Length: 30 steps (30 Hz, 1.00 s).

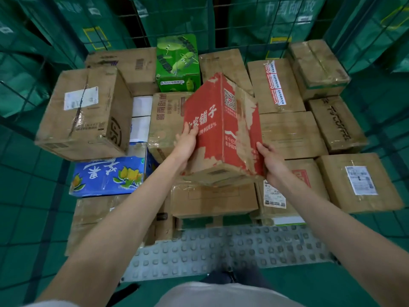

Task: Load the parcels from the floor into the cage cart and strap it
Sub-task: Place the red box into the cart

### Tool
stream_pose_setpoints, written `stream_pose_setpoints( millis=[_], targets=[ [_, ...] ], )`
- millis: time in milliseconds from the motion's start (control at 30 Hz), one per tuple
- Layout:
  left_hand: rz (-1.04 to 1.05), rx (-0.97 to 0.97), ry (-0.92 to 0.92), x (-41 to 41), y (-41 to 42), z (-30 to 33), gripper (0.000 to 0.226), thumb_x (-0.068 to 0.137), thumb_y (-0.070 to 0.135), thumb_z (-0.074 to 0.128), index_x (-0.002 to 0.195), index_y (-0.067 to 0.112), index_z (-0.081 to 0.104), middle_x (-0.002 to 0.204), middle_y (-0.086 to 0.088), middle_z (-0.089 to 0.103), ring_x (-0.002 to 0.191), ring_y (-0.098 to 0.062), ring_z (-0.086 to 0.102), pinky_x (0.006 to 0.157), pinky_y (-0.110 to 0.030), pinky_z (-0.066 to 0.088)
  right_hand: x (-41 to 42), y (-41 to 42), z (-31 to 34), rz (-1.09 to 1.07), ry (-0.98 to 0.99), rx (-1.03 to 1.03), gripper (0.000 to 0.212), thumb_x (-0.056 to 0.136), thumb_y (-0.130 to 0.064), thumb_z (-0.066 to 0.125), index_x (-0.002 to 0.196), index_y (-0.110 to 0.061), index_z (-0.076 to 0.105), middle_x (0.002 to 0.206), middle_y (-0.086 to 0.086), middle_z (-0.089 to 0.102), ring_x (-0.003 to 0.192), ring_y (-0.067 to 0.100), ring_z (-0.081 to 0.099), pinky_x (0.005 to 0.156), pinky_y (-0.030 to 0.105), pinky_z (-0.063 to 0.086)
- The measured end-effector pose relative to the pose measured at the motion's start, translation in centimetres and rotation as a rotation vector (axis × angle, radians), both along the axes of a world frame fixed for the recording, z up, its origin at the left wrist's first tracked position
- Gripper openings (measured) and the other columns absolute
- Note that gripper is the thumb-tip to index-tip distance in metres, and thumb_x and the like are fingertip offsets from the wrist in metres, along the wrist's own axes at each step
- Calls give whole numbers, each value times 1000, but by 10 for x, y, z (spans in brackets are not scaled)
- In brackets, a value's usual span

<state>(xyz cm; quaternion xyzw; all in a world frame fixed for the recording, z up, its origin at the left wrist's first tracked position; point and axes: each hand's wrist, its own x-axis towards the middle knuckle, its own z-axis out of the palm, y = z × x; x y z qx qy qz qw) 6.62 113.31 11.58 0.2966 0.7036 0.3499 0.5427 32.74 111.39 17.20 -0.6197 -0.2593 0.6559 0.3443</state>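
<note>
Many parcels already fill the cage cart (221,29). We clamp the red box (223,129) between left hand (186,145) and right hand (271,160), above the stack's middle; strapping apparently remains.

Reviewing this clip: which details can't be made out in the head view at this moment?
- Red box: its underside and far faces are turned away; left hand and right hand cover parts of its sides.
- Brown box with the white label: label print too small and blurred to read.
- Parcels beneath the red box: hidden by it and the forearms.
- Cage cart: top cut off by the frame edge; no strap visible.
</note>
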Motion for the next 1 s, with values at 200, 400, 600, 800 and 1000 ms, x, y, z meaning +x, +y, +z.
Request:
stream_pose_setpoints(
  millis=[200,400,600,800,1000],
  targets=[
    [-208,33,-95,38,-6,65,86,83,82,35,153,34,22,143,-2,54,127,-17,57,100,-44,50,0,30,3,-28,-38,80,27,101,-19,54,128,-15,51,117,4,66,98,21,66,75,42,57],
    [-139,58,-132,54,2,68,66,96,67,21,151,32,32,112,9,67,83,2,70,58,-18,55,2,53,-1,8,-52,159,28,103,-12,48,131,-10,47,126,9,61,104,21,65,80,33,56],
    [-57,11,-156,54,18,66,58,101,61,16,137,30,50,104,10,66,87,0,64,75,-27,52,0,74,3,56,-72,200,20,104,-16,47,123,-22,49,125,2,61,104,17,66,82,35,58],
    [10,28,-108,59,29,47,49,107,32,34,154,29,24,133,-3,59,99,-14,64,75,-32,55,-4,79,-4,199,-67,134,50,101,-10,52,146,-26,38,120,-3,65,103,17,68,78,39,61],
    [20,54,-61,59,37,30,49,108,22,34,154,32,21,139,-4,55,112,-21,62,92,-40,55,-7,90,-14,268,-58,139,59,96,1,58,148,-21,40,118,-6,65,94,6,65,71,25,60]
  ],
)
